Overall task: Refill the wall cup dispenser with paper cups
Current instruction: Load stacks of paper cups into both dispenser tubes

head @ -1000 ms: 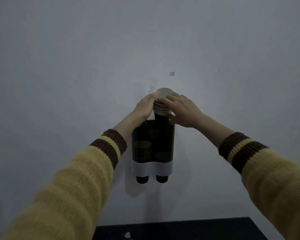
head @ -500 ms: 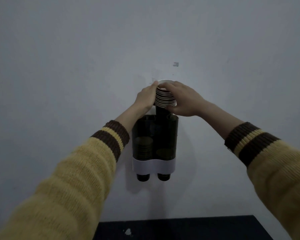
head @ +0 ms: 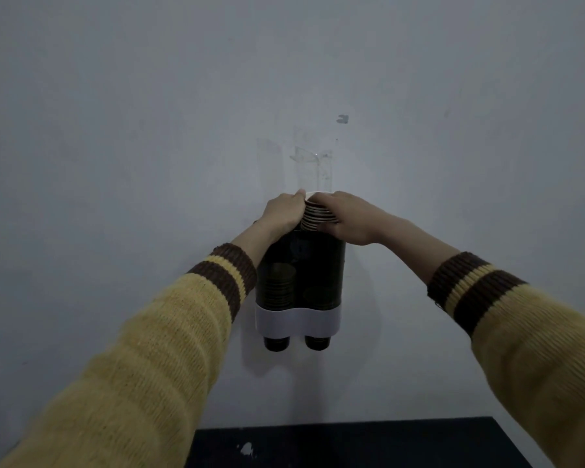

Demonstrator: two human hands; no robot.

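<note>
Plainly the refill is under way but not finished: a stack of paper cups [head: 316,216] stands at the 12 o'clock end of the dark dispenser [head: 328,265] on the wall [head: 149,130], its lower part apparently already inside the top opening, over what looks like the right-hand tube, while its ribbed rims show above the top edge. The left hand [head: 284,212] grips the stack from 9 o'clock, fingers curled round the rims, and the right hand [head: 348,217] grips it from 3 o'clock, fingers laid over the top and thumb underneath, so both hands are closed on the cups. Through the tinted front, the left tube holds a pile of cups [head: 279,287] reaching about halfway up, and the right tube seems to hold a lower pile [head: 318,293]; below the white band [head: 298,320], at 6 o'clock, two cup bottoms [head: 276,343] poke out side by side. I judge what is left to be sliding the stack fully down, letting go, and perhaps topping up the left tube, which has room; no lid is in sight. As for writing, none can be read: the white band looks blank, the cups show no print I can make out, and the small grey mark [head: 342,119] on the wall at 12 o'clock is too small to read
</note>
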